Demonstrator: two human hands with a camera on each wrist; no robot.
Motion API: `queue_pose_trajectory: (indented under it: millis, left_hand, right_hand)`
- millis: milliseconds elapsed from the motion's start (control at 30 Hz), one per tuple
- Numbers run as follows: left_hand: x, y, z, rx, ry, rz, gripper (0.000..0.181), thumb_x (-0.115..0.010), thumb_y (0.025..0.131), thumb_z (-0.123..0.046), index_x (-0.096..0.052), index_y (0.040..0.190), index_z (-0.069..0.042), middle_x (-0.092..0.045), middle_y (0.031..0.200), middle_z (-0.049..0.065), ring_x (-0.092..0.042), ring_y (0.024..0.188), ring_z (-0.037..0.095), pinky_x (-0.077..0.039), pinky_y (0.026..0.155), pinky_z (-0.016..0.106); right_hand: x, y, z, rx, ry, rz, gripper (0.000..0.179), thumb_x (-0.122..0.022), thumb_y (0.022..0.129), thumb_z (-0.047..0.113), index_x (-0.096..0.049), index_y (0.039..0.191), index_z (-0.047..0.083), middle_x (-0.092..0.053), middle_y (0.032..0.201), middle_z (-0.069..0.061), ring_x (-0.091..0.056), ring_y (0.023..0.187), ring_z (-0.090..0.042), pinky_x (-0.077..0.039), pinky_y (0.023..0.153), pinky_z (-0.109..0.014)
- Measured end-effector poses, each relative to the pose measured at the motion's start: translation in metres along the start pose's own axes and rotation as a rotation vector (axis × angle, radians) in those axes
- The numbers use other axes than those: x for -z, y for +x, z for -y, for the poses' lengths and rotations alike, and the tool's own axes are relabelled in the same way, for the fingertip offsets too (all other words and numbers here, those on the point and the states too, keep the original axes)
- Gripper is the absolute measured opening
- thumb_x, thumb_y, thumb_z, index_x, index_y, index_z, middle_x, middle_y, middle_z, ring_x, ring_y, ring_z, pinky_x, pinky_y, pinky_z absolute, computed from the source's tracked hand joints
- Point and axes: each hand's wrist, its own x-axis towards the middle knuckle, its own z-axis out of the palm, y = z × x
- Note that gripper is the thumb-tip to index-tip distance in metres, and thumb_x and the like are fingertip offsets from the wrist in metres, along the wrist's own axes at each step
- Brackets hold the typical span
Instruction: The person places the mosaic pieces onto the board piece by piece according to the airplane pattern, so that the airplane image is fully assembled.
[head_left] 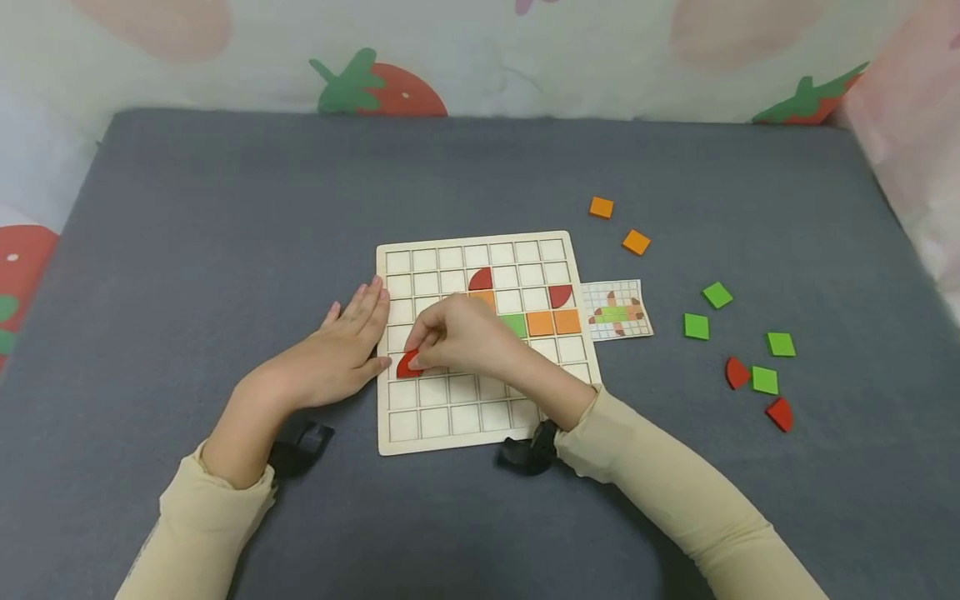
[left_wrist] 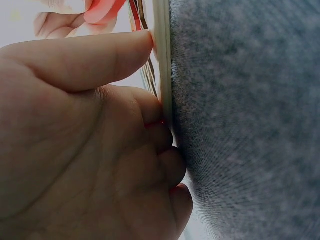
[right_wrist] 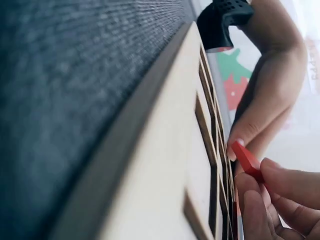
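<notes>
Over the left side of a wooden grid board point(head_left: 435, 423), my right hand point(head_left: 468, 337) pinches a red quarter-circle tile point(head_left: 407, 365) between thumb and fingertips. In the right wrist view that tile point(right_wrist: 248, 163) is tilted above the grid. My left hand point(head_left: 330, 358) rests along the board's left edge, fingers straight and touching the rim. Red quarter-circle tiles point(head_left: 560, 296), orange square tiles point(head_left: 539, 323) and a green square tile point(head_left: 513, 325) sit in the grid's cells. My right hand hides the middle cells.
A small printed pattern card point(head_left: 626, 310) lies against the board's right side, partly covered by it. Loose on the grey cloth to the right are orange squares point(head_left: 636, 242), several green squares point(head_left: 696, 326) and two red quarter-circles point(head_left: 780, 413). A strawberry-patterned curtain point(head_left: 562, 58) hangs behind.
</notes>
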Motion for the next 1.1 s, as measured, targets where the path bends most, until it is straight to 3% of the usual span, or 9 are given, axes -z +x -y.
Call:
queue_pose_trajectory:
  millis: [433,700,900,1100]
  left_hand:
    - [0.0,0.0,0.0,-0.002,0.007,-0.005,0.073,-0.046,0.099,-0.02,0.001,0.147,0.009,0.012,0.154,0.022,0.008,0.141,0.036,-0.002,0.11,0.057]
    - [-0.002,0.0,0.002,-0.001,-0.003,-0.005,0.073,-0.045,0.099,-0.021,0.002,0.147,0.007,0.013,0.154,0.021,0.009,0.141,0.036,-0.002,0.11,0.058]
    - [-0.001,0.0,0.002,-0.002,0.001,-0.001,0.073,-0.045,0.099,-0.022,0.002,0.148,0.007,0.013,0.154,0.02,0.009,0.141,0.035,-0.003,0.11,0.058]
    - [-0.001,0.0,0.001,0.0,0.005,0.003,0.073,-0.045,0.1,-0.023,0.002,0.148,0.006,0.014,0.154,0.02,0.009,0.141,0.035,-0.003,0.11,0.058]
  right_hand:
    - [-0.009,0.004,0.006,0.086,-0.248,-0.073,0.011,-0.077,0.074,0.005,-0.068,0.072,0.011,-0.061,0.061,0.005,-0.055,0.058,-0.006,-0.041,0.057,-0.018]
    - [-0.013,0.004,0.006,0.092,-0.327,-0.07,0.008,-0.078,0.077,0.012,-0.07,0.075,0.013,-0.061,0.065,0.007,-0.054,0.064,-0.007,-0.041,0.061,-0.019]
    - [-0.012,0.004,0.005,0.088,-0.313,-0.073,0.008,-0.078,0.076,0.01,-0.071,0.08,0.012,-0.062,0.069,0.006,-0.056,0.067,-0.007,-0.042,0.063,-0.019]
    - [-0.008,0.002,0.0,0.079,-0.194,-0.061,0.009,-0.075,0.075,0.004,-0.07,0.08,0.008,-0.063,0.07,0.004,-0.057,0.068,-0.008,-0.044,0.063,-0.018]
